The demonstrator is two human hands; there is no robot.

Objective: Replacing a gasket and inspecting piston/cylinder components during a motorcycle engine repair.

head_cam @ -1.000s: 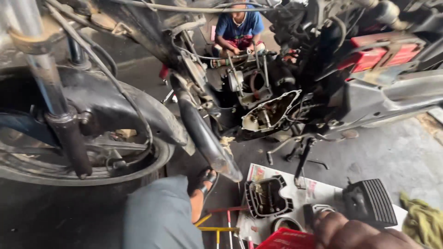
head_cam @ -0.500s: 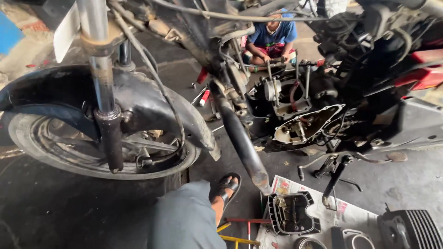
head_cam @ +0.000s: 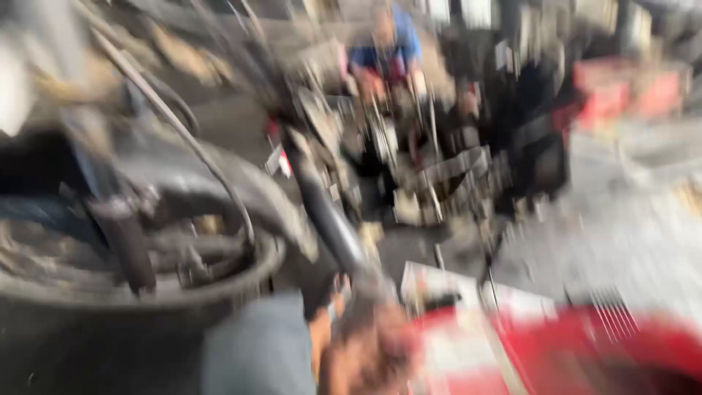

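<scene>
The view is badly smeared by motion. A stripped motorcycle fills it, with the front wheel (head_cam: 139, 285) and mudguard at the left and a dark exhaust pipe (head_cam: 329, 219) slanting down the middle. A brownish blur at the bottom centre looks like my right hand (head_cam: 373, 351); its fingers cannot be made out. It lies against the left edge of a large red shape (head_cam: 585, 351) at the bottom right. My left hand is not visible. My grey trouser knee (head_cam: 256, 351) is at the bottom, with a sandalled foot (head_cam: 325, 329) beside it.
Another person in a blue shirt (head_cam: 387, 47) crouches behind the bare engine (head_cam: 431, 168). A white sheet (head_cam: 468, 300) with dark engine parts lies on the grey concrete floor (head_cam: 629, 241). Red bodywork (head_cam: 621, 95) stands at the upper right.
The camera has swung fast and the picture has gone blurred. A large red shape has come into the bottom right, with a brown blur beside it. The wheel now sits lower left.
</scene>
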